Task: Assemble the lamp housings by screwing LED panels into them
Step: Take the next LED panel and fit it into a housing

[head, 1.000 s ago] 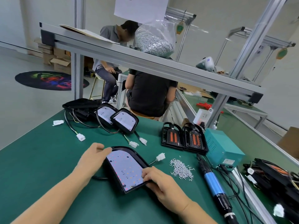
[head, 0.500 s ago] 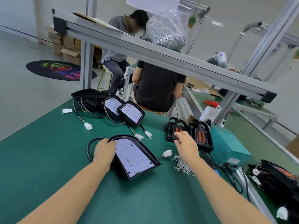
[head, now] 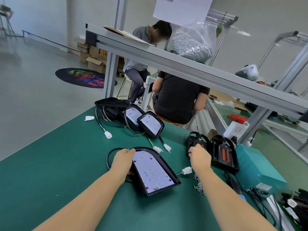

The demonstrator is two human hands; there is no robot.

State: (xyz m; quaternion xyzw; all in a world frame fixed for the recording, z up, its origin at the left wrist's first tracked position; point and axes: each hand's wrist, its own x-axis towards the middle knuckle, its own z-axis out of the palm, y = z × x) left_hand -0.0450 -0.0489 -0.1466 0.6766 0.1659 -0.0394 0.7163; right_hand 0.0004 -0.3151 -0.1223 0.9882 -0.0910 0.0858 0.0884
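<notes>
A black lamp housing (head: 168, 170) with a white LED panel (head: 151, 170) inside lies on the green mat in front of me. My left hand (head: 122, 161) grips its left edge, fingers curled over the rim. My right hand (head: 200, 158) reaches to the nearer of two empty black housings with orange inserts (head: 224, 154) and grips its front edge; that housing is mostly hidden behind the hand. A small heap of silver screws (head: 199, 185) lies right of the panel's white connector (head: 187, 170).
Two more housings with panels (head: 150, 124) and a black stack with cables (head: 111, 104) sit at the back left. A teal power box (head: 255, 165) and a blue electric screwdriver (head: 242, 196) are at the right. Two people sit beyond the overhead aluminium shelf (head: 191, 67).
My right hand left the housing with the panel, crossed over the screws and took hold of the empty housing at the back right. The left hand stayed on the housing's left edge.
</notes>
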